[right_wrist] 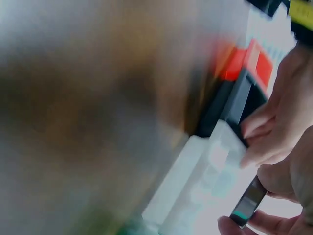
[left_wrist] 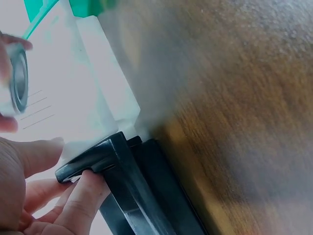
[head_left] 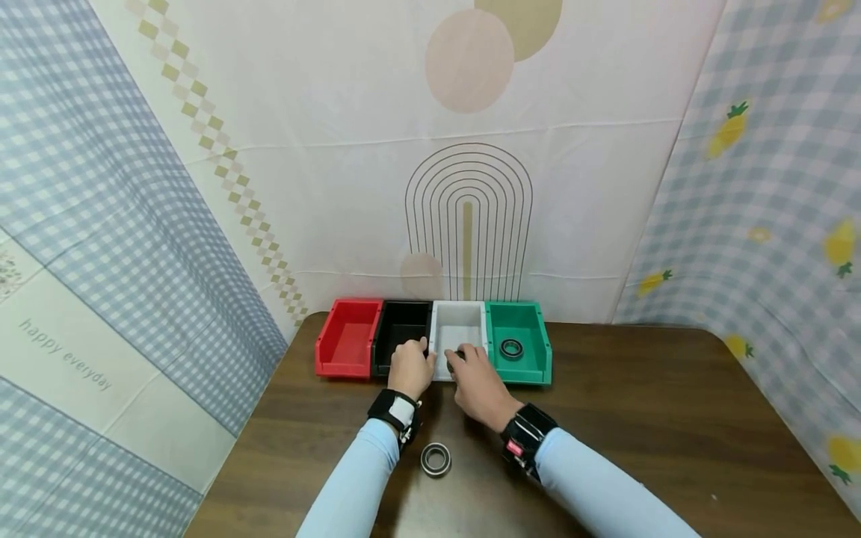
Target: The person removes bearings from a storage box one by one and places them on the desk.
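My right hand pinches a ball bearing between thumb and fingers, over the white bin. The bearing is tilted on edge; its ring face shows in the left wrist view. My left hand straddles the side wall of the black bin, its fingers on the black side touching the wall and its thumb on the white side. A second bearing lies flat in the green bin. Another bearing rests on the table between my forearms.
A red bin closes the left end of the row of bins. The row stands at the back of the brown wooden table, against a patterned cloth. Checked cloths hang at both sides.
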{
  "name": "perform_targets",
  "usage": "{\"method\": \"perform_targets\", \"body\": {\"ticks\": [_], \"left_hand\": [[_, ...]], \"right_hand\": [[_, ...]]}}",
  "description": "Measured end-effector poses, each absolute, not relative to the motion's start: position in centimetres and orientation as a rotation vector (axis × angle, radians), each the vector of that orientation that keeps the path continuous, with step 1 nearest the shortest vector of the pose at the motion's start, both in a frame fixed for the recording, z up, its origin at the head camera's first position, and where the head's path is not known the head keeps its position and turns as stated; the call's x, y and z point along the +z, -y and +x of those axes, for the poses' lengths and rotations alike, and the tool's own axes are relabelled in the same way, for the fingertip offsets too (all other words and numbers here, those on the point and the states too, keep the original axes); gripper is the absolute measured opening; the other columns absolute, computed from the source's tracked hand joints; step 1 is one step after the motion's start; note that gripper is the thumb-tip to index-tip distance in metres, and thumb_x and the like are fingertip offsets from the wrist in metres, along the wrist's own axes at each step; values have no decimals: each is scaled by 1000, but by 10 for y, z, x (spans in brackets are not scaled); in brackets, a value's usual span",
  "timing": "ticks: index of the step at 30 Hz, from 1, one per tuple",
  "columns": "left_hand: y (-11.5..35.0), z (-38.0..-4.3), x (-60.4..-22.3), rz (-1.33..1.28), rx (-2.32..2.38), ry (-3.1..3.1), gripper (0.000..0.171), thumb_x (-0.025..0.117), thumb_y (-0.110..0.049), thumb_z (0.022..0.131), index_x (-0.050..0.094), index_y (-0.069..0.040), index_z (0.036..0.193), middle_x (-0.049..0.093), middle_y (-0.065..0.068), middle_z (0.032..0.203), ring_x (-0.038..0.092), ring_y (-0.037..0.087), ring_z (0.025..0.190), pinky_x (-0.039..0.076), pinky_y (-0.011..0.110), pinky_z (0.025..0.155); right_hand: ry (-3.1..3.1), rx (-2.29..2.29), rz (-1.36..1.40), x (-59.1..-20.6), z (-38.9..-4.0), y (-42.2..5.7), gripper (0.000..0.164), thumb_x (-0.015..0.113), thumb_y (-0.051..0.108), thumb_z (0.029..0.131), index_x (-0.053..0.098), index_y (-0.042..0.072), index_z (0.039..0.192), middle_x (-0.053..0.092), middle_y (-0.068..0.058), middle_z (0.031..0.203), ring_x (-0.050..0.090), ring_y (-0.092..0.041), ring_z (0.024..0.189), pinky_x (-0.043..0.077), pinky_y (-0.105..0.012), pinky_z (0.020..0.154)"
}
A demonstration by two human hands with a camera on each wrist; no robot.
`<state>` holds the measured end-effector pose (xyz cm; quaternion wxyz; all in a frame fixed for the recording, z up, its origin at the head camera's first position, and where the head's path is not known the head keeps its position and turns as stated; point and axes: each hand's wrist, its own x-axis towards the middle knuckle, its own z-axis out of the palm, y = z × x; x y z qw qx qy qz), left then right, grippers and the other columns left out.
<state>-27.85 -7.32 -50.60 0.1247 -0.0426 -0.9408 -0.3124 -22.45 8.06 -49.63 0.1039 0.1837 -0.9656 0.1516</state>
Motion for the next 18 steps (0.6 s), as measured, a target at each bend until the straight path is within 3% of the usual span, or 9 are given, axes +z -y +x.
{"method": "perform_targets", "body": {"ticks": [7,18], "left_hand": [[71,-277,-507,-117,-907,2742,40,80,-17,96,75,4,130,77,22,128,79,38,104,63,59,89],[71,-272,-500,-92,-932,2743,41,80,-18,96,74,1,132,75,21,132,78,39,106,65,52,89]], "right_hand": [[2855,490,619,-500,-173,-92,42,66,14,105,63,8,147,61,-18,139,56,-33,126,59,-44,103],[2938,505,649,-500,-128,-109,41,68,18,105,65,6,144,62,-16,137,57,-31,124,59,-44,101]]}}
